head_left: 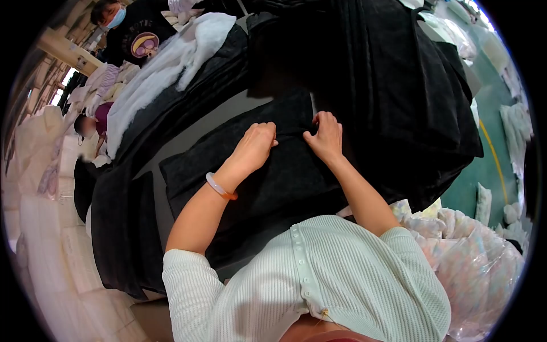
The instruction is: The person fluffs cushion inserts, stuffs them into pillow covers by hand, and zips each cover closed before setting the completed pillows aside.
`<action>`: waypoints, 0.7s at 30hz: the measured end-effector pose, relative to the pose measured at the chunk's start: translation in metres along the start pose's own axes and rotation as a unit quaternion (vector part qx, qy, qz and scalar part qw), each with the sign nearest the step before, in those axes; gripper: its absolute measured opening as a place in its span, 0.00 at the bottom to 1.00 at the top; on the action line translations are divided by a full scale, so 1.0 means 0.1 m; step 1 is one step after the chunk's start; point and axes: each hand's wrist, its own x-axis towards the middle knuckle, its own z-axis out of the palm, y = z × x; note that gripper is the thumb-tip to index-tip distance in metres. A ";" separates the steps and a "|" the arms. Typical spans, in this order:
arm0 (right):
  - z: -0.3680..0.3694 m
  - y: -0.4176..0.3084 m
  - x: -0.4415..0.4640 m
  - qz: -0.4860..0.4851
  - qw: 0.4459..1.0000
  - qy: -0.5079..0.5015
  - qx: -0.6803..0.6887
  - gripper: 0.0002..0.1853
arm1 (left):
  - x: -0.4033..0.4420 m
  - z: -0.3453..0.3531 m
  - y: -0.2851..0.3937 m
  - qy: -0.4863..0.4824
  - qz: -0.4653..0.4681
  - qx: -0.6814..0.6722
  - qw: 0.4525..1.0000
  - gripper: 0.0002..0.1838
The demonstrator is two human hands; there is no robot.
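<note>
A piece of black cloth (pixel 250 188), soft and folded flat, lies on the grey table in front of my body. My left hand (pixel 254 145), with a bangle at its wrist, is closed on the top of this cloth, the fingertips tucked under and hidden. To its right, my right hand (pixel 327 137) has curled fingers and a bent thumb, pinching the cloth near its right edge. A short gap separates the two hands. What exactly lies between the fingertips is too dark to make out in detail.
On the right rises a large stack of black fabric (pixel 399 97). White wadding (pixel 188 51) lies over more black fabric at the back left, near a masked co-worker (pixel 139 34). Another person (pixel 99 122) is farther left. A clear plastic bag (pixel 473 262) stands at lower right.
</note>
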 end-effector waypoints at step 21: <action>-0.02 0.23 -0.10 -0.012 0.956 -0.125 0.263 0.13 | 0.01 0.04 0.03 0.020 -0.006 0.059 0.998 0.07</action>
